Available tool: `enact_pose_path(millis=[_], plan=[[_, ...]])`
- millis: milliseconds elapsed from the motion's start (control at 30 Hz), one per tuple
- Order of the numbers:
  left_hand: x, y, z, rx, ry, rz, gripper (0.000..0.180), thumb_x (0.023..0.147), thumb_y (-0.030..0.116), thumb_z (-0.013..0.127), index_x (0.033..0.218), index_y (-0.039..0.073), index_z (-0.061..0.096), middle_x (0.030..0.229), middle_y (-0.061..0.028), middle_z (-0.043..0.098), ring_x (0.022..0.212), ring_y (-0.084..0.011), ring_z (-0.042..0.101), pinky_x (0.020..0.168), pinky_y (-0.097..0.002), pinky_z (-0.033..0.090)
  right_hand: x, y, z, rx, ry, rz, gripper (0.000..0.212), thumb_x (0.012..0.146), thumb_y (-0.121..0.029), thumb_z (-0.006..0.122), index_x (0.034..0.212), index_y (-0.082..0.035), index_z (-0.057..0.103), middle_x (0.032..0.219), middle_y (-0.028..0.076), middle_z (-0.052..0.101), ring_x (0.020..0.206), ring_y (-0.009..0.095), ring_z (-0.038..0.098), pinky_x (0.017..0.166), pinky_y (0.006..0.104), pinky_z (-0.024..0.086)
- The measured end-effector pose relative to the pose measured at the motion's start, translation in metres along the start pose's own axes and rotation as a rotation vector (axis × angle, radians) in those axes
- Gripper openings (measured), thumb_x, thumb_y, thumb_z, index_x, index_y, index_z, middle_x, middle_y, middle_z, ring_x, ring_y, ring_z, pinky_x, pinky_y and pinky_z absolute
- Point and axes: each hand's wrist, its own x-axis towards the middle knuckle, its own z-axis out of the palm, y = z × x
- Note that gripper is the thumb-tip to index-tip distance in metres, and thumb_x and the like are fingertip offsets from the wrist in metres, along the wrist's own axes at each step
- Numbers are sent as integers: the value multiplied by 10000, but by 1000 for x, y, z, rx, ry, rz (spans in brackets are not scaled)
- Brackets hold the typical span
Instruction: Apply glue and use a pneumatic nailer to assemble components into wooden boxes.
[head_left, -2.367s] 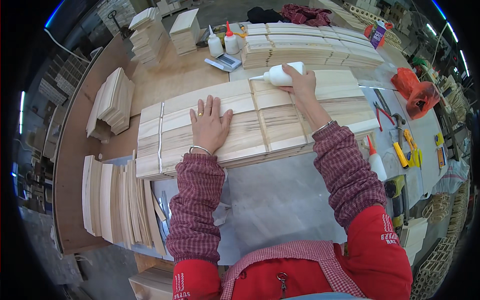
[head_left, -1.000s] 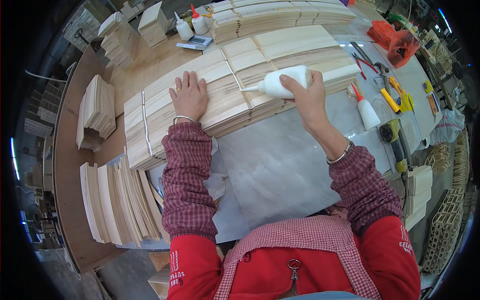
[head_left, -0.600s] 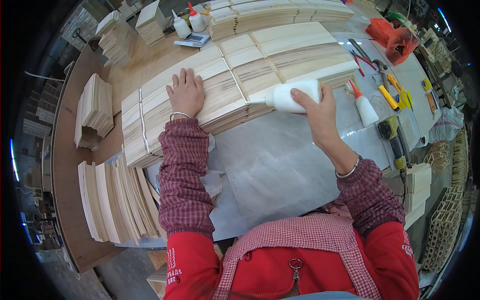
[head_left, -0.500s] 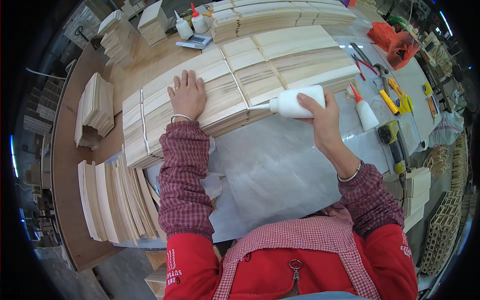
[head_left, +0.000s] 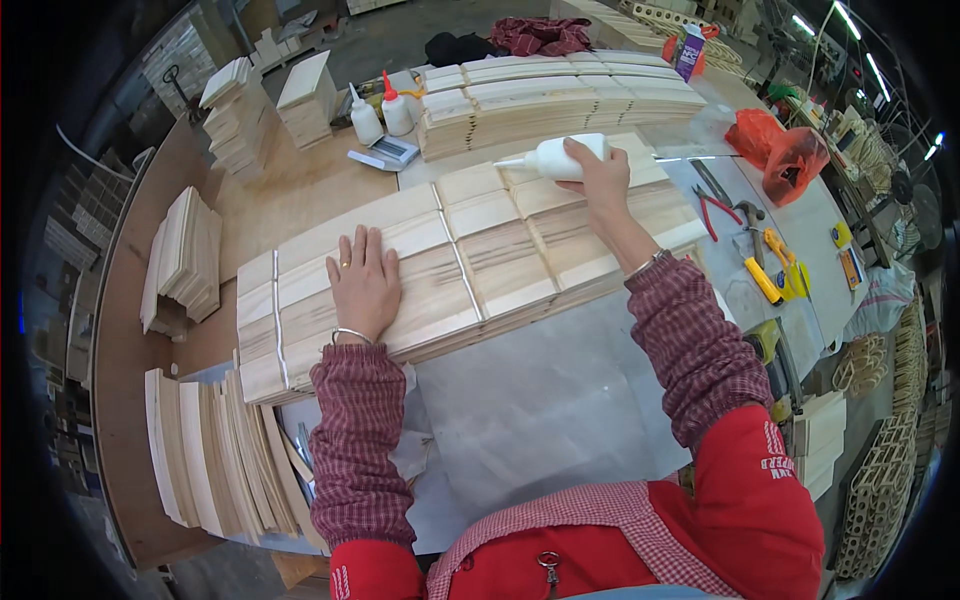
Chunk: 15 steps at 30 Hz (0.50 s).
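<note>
Up goes the bottle (head_left: 580,157), from the near edge of the boards (head_left: 500,255) to their far edge — nozzle now at the top of the third groove (head_left: 520,212). Right hand (head_left: 603,178) grips it, tipped on its side, probably so the contents run to the tip. Left hand (head_left: 365,285) lies flat, palm down between two white lines (head_left: 458,250), likely steadying the boards without smearing either. These lie side by side on the surface (head_left: 540,400), grooves aligned, seemingly so one pass crosses them all. Just beyond, another stack (head_left: 560,100) crowds the bottle's far side; pliers (head_left: 709,212) and hammer (head_left: 751,225) lie off right — and the right sleeve (head_left: 690,345) hides part of the boards' near corner.
</note>
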Motion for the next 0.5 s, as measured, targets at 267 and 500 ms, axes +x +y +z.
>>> enact_pose_path(millis=[267, 500], plan=[[2, 0, 1, 13, 25, 13, 497, 978, 344, 343, 1374, 54, 421, 1453, -124, 396, 1345, -387, 327, 1087, -540, 228, 18, 12, 8, -64, 25, 9, 608, 795, -182, 721, 1177, 100, 340, 1074, 225, 497, 881, 285, 628, 627, 300, 587], [0, 0, -1, 19, 8, 13, 501, 978, 349, 339, 1377, 55, 419, 1456, -124, 393, 1350, -384, 322, 1089, -542, 224, 7, 9, 2, -120, 12, -17, 591, 791, -180, 718, 1172, 85, 352, 1073, 221, 500, 897, 286, 618, 624, 305, 586]])
